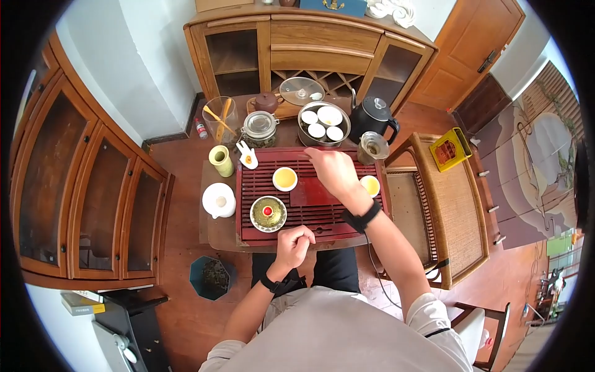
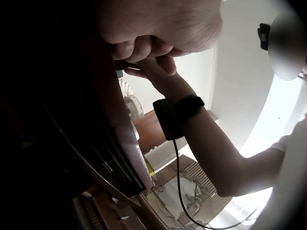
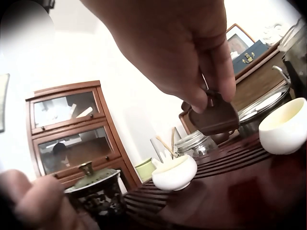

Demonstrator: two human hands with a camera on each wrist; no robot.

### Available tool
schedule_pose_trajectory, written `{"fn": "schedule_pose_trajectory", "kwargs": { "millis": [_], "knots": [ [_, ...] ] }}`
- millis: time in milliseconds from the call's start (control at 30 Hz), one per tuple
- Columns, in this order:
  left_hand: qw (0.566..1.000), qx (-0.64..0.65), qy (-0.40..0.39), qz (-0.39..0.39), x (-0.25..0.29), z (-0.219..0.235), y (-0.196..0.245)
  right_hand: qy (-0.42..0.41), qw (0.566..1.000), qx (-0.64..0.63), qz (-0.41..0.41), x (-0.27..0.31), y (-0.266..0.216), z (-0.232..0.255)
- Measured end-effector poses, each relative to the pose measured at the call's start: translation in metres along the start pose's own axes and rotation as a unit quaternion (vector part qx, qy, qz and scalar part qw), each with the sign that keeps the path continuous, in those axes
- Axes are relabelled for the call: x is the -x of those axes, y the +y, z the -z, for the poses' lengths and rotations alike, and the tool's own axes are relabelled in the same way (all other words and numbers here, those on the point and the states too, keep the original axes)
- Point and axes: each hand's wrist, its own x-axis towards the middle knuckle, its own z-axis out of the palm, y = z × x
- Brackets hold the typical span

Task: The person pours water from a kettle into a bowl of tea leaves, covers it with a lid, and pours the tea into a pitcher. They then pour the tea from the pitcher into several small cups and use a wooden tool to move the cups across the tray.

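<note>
Hard to make out from the head view: anything under the right hand (image 1: 334, 173), back of the hand turned up and hiding the fingertips. Plainer from the right wrist view: right hand (image 3: 168, 43) with fingers bent down, thumb and fingertips pinching a small brown clay piece (image 3: 214, 117) from above. Cannot tell whether lid, cup or pot, nor whether resting on the tea tray (image 1: 310, 204) or lifted just clear of it. Placed over the far middle of the tray, between the two white cups.

Left hand (image 1: 294, 242) curled into a loose fist, resting on the near edge of the tray, nothing seen in it. Only a blur in the lower left corner of the right wrist view. From the left wrist view, mostly dark tray edge and curled fingers (image 2: 144, 48).

Just left of the pinched piece, a white cup (image 1: 285, 179) of yellow tea; to the right, a second cup (image 1: 370, 185). Nearer the left hand, a lidded gaiwan (image 1: 268, 214). Beyond the tray, a bowl of cups (image 1: 323, 124), a black kettle (image 1: 372, 118) and a glass jar (image 1: 260, 128).
</note>
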Motion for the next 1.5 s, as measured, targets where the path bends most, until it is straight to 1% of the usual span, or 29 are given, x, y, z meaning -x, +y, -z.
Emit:
{"fn": "schedule_pose_trajectory", "kwargs": {
  "millis": [33, 67, 100, 167, 300, 367, 400, 433, 500, 567, 633, 667, 700, 767, 833, 900, 1033, 1100, 1133, 1167, 1233, 1267, 1300, 1367, 1400, 1433, 1467, 1500],
  "knots": [
    [1.0, 0.0, -0.009, 0.012, 0.0, 0.0, -0.001, -0.028, 0.999, 0.034, 0.024, -0.008, 0.004, -0.008],
    [1.0, -0.004, -0.007, 0.011, 0.0, 0.0, -0.001, -0.048, 0.997, 0.04, 0.05, -0.013, 0.006, -0.013],
    [1.0, -0.005, -0.005, 0.009, 0.0, -0.001, -0.001, -0.046, 0.997, 0.041, 0.052, -0.015, 0.008, -0.017],
    [1.0, -0.001, 0.0, 0.005, 0.0, -0.001, 0.0, -0.088, 0.992, 0.059, 0.073, -0.016, 0.007, -0.021],
    [1.0, 0.0, -0.003, 0.002, -0.001, -0.001, 0.004, -0.108, 0.988, 0.07, 0.09, 0.007, 0.003, -0.016],
    [1.0, -0.001, -0.006, 0.0, -0.001, -0.001, 0.005, -0.084, 0.99, -0.004, 0.117, 0.019, 0.0, -0.013],
    [1.0, -0.004, -0.01, -0.002, -0.001, -0.001, 0.005, -0.18, 0.979, 0.037, 0.092, 0.022, -0.005, -0.003],
    [1.0, -0.001, -0.01, -0.003, -0.002, -0.002, 0.005, -0.18, 0.978, 0.04, 0.092, 0.026, -0.006, 0.0],
    [1.0, -0.004, 0.002, -0.018, -0.002, -0.003, 0.004, -0.154, 0.981, -0.014, 0.114, 0.038, -0.008, 0.005],
    [1.0, -0.003, 0.003, -0.022, -0.002, -0.003, 0.004, -0.168, 0.979, -0.019, 0.112, 0.045, -0.011, 0.012],
    [1.0, -0.002, 0.005, -0.025, -0.002, -0.003, 0.004, -0.178, 0.975, -0.053, 0.125, 0.055, -0.014, 0.018],
    [1.0, 0.001, 0.001, -0.024, -0.002, -0.002, 0.003, -0.136, 0.975, -0.107, 0.138, 0.059, -0.018, 0.022],
    [1.0, 0.004, -0.004, -0.021, -0.001, -0.002, 0.002, -0.138, 0.975, -0.106, 0.139, 0.064, -0.021, 0.029],
    [1.0, 0.001, -0.006, -0.016, 0.0, -0.001, -0.001, -0.203, 0.971, -0.081, 0.094, 0.07, -0.024, 0.043],
    [1.0, -0.002, -0.008, -0.011, 0.001, -0.001, -0.002, -0.205, 0.973, -0.068, 0.084, 0.068, -0.026, 0.052],
    [1.0, 0.004, 0.0, -0.023, 0.0, -0.003, -0.001, -0.242, 0.962, -0.111, 0.055, 0.063, -0.024, 0.057],
    [1.0, -0.006, 0.0, -0.019, -0.001, -0.002, -0.001, -0.232, 0.962, -0.131, 0.056, 0.054, -0.011, 0.039],
    [1.0, -0.005, -0.011, -0.007, 0.0, 0.0, 0.003, -0.242, 0.967, -0.08, 0.024, 0.047, -0.008, 0.029],
    [1.0, -0.007, -0.009, -0.006, 0.0, 0.0, 0.003, -0.217, 0.973, -0.071, 0.031, 0.046, -0.007, 0.026],
    [1.0, -0.003, -0.004, -0.011, 0.0, -0.001, 0.004, -0.218, 0.973, -0.073, 0.033, 0.045, -0.008, 0.025],
    [1.0, 0.0, 0.001, -0.017, 0.0, -0.001, 0.004, -0.127, 0.991, -0.033, 0.021, 0.043, -0.008, 0.023],
    [1.0, -0.002, -0.002, -0.012, 0.0, -0.001, 0.003, -0.067, 0.994, 0.021, 0.083, 0.043, -0.011, 0.025],
    [1.0, -0.003, -0.006, -0.006, 0.0, -0.001, 0.003, -0.067, 0.994, 0.021, 0.082, 0.043, -0.014, 0.028],
    [1.0, -0.004, -0.009, -0.004, 0.0, -0.001, 0.002, -0.117, 0.99, 0.036, 0.071, 0.046, -0.018, 0.03],
    [1.0, -0.005, -0.01, -0.002, 0.001, -0.001, 0.002, -0.117, 0.99, 0.036, 0.071, 0.051, -0.017, 0.03],
    [1.0, -0.006, -0.01, -0.002, 0.0, -0.001, 0.002, -0.118, 0.989, 0.018, 0.09, 0.058, -0.016, 0.03],
    [1.0, -0.005, -0.006, -0.014, -0.001, -0.001, 0.002, -0.12, 0.987, 0.001, 0.109, 0.062, -0.018, 0.032],
    [1.0, -0.003, -0.002, -0.026, 0.0, -0.001, 0.003, -0.12, 0.987, -0.001, 0.11, 0.067, -0.02, 0.035]
  ]
}}
